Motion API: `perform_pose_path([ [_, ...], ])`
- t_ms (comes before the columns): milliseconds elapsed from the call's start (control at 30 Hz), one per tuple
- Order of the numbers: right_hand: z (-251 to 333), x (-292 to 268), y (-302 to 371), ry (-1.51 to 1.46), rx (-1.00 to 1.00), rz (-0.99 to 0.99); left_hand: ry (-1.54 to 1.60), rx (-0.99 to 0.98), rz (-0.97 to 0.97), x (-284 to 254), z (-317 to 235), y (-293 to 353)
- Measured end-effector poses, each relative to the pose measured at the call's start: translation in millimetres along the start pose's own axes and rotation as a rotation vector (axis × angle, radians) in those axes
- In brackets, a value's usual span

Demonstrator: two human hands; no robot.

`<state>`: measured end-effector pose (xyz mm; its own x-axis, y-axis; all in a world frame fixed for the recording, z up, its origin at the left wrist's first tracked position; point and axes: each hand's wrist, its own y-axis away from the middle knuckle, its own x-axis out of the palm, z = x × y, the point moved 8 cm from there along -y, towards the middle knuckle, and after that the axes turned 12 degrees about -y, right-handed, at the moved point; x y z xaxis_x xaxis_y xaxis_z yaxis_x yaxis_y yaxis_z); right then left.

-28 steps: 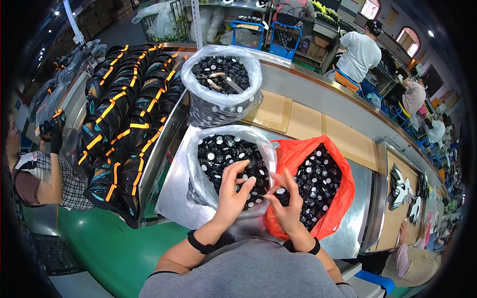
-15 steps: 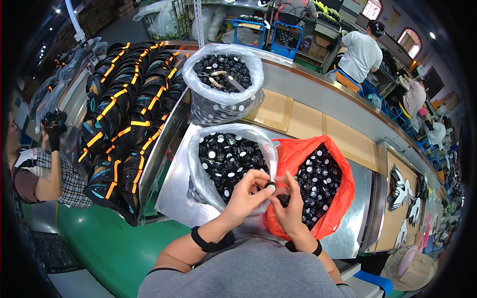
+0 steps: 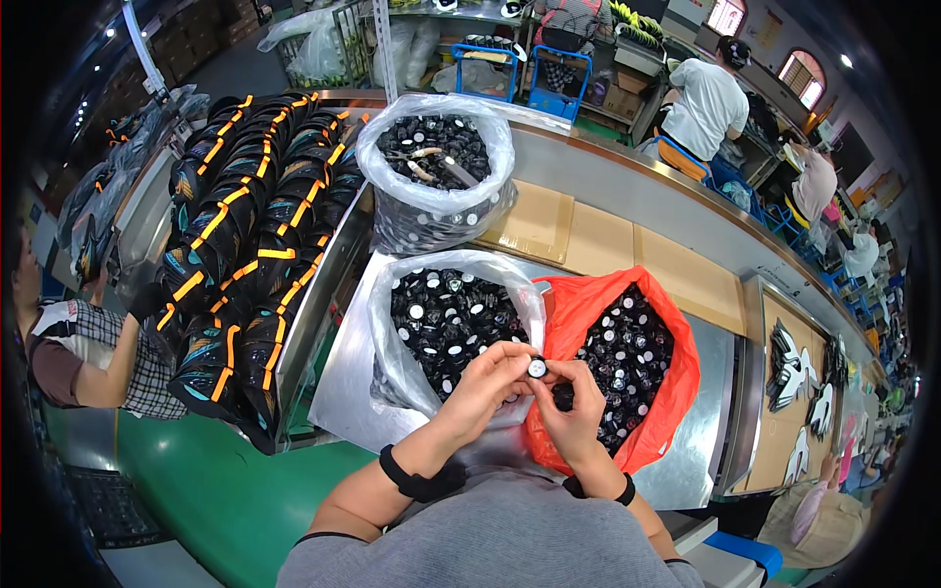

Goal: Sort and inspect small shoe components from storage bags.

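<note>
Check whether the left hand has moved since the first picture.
Yes: judged against the near clear bag, the left hand has moved right, its fingertips going from over the opening to the right rim.

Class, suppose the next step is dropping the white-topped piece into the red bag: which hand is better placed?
Probably the right hand: it appears over the red bag, beside the white-topped piece. The left hand, also at that piece, appears over the nearer clear bag instead.

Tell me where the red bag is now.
In the head view, the red bag sits right of centre on the metal table, just right of the nearer clear bag, with the right hand over its left edge.
</note>
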<state>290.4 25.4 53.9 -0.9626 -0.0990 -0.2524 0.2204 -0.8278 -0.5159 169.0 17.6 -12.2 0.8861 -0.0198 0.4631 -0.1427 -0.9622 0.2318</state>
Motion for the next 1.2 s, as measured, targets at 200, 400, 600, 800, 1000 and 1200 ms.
perform_pose_path([
  [200,-4,2,4,-0.060,0.067,0.008,0.239,-0.100,0.153,-1,25,-6],
  [400,-7,-3,3,-0.076,0.046,-0.008,0.307,-0.056,0.111,0,25,-3],
  [600,-9,-4,4,-0.073,0.055,-0.012,0.297,0.001,0.105,2,18,1],
  [800,-6,-3,5,-0.076,0.049,0.003,0.311,-0.062,0.114,1,23,1],
  [1000,-6,-9,5,-0.066,0.043,-0.029,0.265,-0.035,0.225,18,15,0],
  [1200,-1,-3,8,-0.095,0.015,0.020,0.309,-0.095,0.270,16,17,3],
])
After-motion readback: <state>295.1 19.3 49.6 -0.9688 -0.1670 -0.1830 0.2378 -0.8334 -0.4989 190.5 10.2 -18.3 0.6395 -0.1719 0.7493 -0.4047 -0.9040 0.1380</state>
